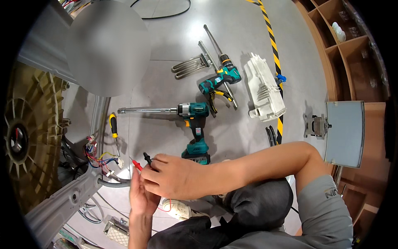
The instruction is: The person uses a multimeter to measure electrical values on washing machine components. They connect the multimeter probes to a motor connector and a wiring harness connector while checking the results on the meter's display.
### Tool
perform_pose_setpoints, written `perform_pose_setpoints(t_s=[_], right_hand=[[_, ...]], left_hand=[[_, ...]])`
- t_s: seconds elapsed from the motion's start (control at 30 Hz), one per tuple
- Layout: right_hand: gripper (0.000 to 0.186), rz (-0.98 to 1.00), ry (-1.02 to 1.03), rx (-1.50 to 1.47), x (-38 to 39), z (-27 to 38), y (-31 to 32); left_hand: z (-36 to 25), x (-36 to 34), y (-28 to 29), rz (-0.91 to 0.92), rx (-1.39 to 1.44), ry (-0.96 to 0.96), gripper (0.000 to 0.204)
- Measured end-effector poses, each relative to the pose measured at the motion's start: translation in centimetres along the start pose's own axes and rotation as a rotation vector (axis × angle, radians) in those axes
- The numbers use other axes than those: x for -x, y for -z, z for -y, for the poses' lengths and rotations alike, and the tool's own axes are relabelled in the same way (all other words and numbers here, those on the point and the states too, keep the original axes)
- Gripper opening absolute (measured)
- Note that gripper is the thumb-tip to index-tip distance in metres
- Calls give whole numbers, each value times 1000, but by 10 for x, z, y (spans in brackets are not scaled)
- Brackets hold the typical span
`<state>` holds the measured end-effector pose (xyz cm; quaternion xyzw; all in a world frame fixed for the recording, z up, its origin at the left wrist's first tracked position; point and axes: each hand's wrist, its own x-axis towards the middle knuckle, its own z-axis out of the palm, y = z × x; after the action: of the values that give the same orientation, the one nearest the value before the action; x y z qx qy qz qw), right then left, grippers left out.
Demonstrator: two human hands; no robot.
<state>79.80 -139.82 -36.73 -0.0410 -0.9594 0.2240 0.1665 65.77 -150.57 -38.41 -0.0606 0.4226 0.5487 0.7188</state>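
My two hands meet at the lower centre, next to an opened metal cabinet (70, 197). My right hand (176, 176) lies across the left one with curled fingers, a black test probe (147, 157) sticking out from them. A red test probe (137, 165) points up and left from between the hands, by my left thumb. My left hand (141, 197) is closed around it, its other fingers partly covered by the right. A thin red lead hangs below. Just left of the probe tips are a white connector (120, 162) and coloured wires (93, 149).
A yellow-and-black screwdriver (113, 126), an impact wrench (194, 128), a drill (224, 76), a heating element (190, 66) and a white plastic housing (265, 89) lie on the floor. The large ribbed drum (37, 103) stands left, wooden shelving (352, 58) right. A grey blurred disc hides the upper left.
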Motion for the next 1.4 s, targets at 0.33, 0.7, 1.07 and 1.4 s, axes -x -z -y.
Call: perform_pose_setpoints(t_s=[0.33, 0.7, 1.07, 1.4], right_hand=[[38, 159, -374, -158, 12, -141, -33], [59, 577, -746, 915, 34, -372, -69], [60, 200, -645, 533, 40, -367, -21], [69, -125, -445, -1269, 10, -239, 62]], left_hand=[[11, -50, 42, -272, 56, -56, 26], [24, -65, 37, -218, 11, 79, 28], [24, -57, 43, -179, 60, 43, 29], [19, -34, 38, -108, 20, -71, 30]])
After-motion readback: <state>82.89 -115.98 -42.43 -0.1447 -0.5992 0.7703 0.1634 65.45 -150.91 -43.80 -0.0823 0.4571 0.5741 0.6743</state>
